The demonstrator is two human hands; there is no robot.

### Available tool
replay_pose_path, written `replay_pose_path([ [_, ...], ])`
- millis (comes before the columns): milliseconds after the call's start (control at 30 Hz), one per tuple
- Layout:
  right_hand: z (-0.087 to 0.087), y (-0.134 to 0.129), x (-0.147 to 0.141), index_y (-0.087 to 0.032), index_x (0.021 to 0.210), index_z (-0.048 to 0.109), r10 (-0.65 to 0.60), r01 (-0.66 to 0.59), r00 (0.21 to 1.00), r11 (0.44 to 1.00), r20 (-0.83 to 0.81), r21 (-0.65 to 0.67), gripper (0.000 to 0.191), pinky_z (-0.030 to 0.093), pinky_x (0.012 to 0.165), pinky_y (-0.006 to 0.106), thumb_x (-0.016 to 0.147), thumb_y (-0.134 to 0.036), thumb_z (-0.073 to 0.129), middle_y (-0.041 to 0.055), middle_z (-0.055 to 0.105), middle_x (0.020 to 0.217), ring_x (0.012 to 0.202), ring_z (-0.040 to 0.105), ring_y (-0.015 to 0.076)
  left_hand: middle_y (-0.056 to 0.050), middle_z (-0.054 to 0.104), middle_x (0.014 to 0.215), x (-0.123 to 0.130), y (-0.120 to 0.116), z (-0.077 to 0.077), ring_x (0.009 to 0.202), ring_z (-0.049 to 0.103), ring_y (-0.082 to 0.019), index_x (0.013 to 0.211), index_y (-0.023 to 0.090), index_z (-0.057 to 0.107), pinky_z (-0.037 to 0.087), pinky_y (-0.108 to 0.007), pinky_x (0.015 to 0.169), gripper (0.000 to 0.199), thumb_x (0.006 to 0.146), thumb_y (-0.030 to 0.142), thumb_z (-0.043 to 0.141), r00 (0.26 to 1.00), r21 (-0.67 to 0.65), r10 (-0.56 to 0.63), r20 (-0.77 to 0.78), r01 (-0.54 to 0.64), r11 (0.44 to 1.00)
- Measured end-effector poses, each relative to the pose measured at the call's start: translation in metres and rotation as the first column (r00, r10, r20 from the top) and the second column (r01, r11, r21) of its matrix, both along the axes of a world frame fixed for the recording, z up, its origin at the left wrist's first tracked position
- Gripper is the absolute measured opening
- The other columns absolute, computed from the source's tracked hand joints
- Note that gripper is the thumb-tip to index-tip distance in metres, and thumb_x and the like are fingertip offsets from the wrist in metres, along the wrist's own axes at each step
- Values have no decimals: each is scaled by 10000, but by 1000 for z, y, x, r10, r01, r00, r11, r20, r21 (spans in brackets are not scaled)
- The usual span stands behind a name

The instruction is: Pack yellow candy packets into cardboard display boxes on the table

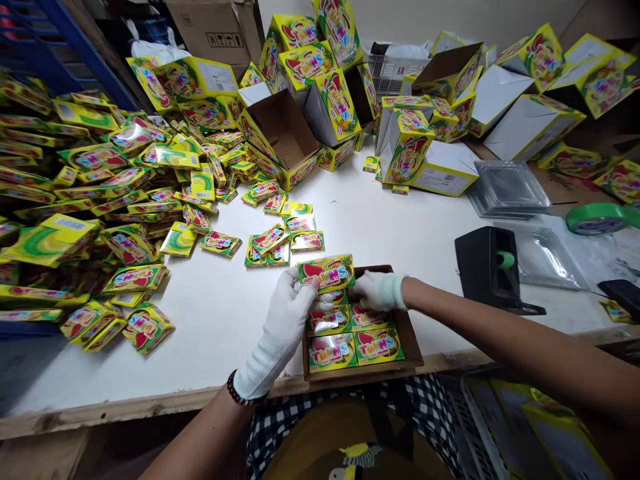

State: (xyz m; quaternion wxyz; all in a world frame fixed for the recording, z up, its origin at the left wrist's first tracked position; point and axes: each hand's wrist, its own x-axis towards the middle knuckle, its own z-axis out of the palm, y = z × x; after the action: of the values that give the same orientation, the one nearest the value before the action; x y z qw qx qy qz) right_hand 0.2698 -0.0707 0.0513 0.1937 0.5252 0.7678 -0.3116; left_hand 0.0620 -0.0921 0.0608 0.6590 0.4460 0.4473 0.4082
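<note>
1. White-gloved left hand [285, 317] grips flat, rectangular, yellow-green TWINS packet [326, 272], thumb on top.
2. White-gloved right hand [375, 291], just right of left hand, reaches into open brown cardboard box [411, 343]; fingertips hidden, can't tell if gripping.
3. Matching boxed packets [380, 346] lie nearside of right hand.
4. Loose packet pile [131, 244] left of left hand; black tape dispenser [477, 267] right of right hand.

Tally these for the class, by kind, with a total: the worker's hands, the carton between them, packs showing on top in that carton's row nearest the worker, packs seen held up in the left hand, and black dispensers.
Hands (left hand, right hand): 2
Carton: 1
Nearest-row packs: 2
Held pack: 1
Black dispenser: 1
Total: 7
</note>
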Motion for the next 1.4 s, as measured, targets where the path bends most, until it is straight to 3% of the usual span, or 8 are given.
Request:
replay_pose_path([
  [100,27,-4,18,-162,1157,640,-231,280,923,952,-308,124,337,528,736,284,976,-241,367,73,734,945,798,693,167,-38,672,929,-1,1,0,640,657,-135,1086,189,499,563,-281,592,316,856,351,641,982,163,3,-188,29,986],
  [233,55,-13,19,-176,1198,593,-38,278,853,878,-521,391,303,486,838,295,926,-267,497,82,695,1143,952,647,176,-65,687,963,5,-2,-5,773,679,-183,1113,191,556,566,-329,714,275,875,322,597,916,346,5,-401,147,927],
  [433,49,-13,11,-171,1067,616,-5,24,999,903,-44,428,216,443,699,287,875,-194,520,101,718,1006,865,663,221,-128,659,1182,11,-18,-17,1059,647,-250,1340,161,467,515,-426,958,476,884,260,560,702,483,86,-707,391,783],
  [667,25,-15,-1,-146,1140,629,-15,-59,970,952,241,300,271,522,743,353,945,-170,443,170,721,1079,975,704,287,-116,655,1111,12,-37,-8,1060,589,-303,1074,199,624,453,-521,967,239,936,327,475,198,201,46,-979,912,357],
  [833,25,-9,-23,-95,1030,699,-118,35,940,966,320,255,266,550,765,387,925,-90,454,234,721,1073,988,713,312,-145,660,1149,15,-36,-9,1088,588,-321,1119,181,640,416,-545,978,331,962,362,411,53,64,43,-998,952,299],
  [1200,-1,-24,-17,-79,1142,664,16,-101,948,962,318,254,321,557,796,407,941,-115,416,230,696,1096,1003,694,314,-128,682,990,13,-35,-11,934,631,-303,956,177,667,487,-474,824,278,927,372,471,118,118,18,-993,952,281],
  [1300,-2,-28,-21,-74,1144,670,50,-126,948,966,314,227,323,568,782,383,936,-110,426,219,697,1080,981,702,304,-64,666,885,5,-16,-3,827,630,-221,879,202,645,502,-367,757,221,926,347,485,305,286,-5,-952,897,337],
  [1400,-10,-41,-31,-12,1277,591,-14,-100,920,958,392,269,430,580,703,397,937,-58,332,296,634,1180,971,701,331,-64,659,950,-14,30,-3,906,621,-203,941,195,634,503,-336,830,207,940,309,461,527,542,188,-829,671,507],
])
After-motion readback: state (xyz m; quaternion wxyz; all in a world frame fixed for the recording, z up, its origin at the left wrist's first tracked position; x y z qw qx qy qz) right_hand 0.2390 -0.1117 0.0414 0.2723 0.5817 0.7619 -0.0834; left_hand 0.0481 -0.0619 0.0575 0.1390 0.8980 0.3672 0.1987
